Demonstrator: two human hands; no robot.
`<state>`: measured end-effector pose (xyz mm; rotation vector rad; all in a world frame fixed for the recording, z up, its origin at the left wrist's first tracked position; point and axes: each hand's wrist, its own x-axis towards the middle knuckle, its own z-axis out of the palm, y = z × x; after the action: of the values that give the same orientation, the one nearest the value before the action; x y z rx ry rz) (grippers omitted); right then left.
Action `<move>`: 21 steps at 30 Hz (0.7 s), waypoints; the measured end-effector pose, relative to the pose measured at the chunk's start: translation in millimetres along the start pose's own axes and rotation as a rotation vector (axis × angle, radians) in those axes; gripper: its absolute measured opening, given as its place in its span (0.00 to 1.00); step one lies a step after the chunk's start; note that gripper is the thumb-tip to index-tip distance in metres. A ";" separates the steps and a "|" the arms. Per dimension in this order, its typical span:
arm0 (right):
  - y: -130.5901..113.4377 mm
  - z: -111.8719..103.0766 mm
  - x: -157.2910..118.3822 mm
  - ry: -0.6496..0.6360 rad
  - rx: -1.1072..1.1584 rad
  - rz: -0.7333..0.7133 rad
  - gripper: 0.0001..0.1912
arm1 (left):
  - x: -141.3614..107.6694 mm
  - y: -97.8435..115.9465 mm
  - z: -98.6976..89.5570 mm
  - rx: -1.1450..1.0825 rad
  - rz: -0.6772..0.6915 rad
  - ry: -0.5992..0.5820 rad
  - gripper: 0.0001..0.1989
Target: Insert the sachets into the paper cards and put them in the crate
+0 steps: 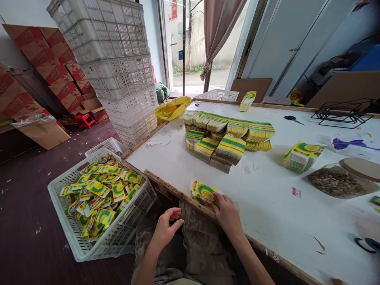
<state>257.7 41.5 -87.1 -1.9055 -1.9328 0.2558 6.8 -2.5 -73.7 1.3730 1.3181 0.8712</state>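
Observation:
A yellow and green printed packet (204, 192) lies at the table's near edge. My right hand (227, 211) grips its right end, with the fingers bent over it. My left hand (166, 228) hovers above my lap, just off the table edge, its thumb and fingers apart and nothing between them. Beyond the packet stand rows of stacked yellow-green cards (228, 148), packed face to face. To the left, a white plastic crate (63, 211) is heaped with loose yellow packets (99, 190).
Tall stacked white crates (118, 67) rise at the left beside a yellow bag (173, 109). Rightward on the table are a bundle of packets (303, 156), a jar of small brown pieces (335, 182), black scissors (293, 119) and a black wire rack (341, 114). Red cartons (56, 71) line the wall.

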 end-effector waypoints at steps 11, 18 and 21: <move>-61.6 -15.0 -28.6 -0.080 0.632 -0.099 0.28 | 6.3 6.6 27.0 -0.531 0.073 -0.007 0.36; -115.4 -15.7 -54.4 -0.430 1.329 -0.041 0.28 | 21.8 38.6 40.2 -1.052 0.103 0.408 0.22; -114.1 -11.8 -55.3 -0.476 1.311 -0.028 0.31 | 19.3 30.9 42.1 -0.859 0.049 0.461 0.28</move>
<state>157.5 -20.4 -38.6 -0.9289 -1.3289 1.5956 57.7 12.0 -56.8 0.5403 1.0197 1.6133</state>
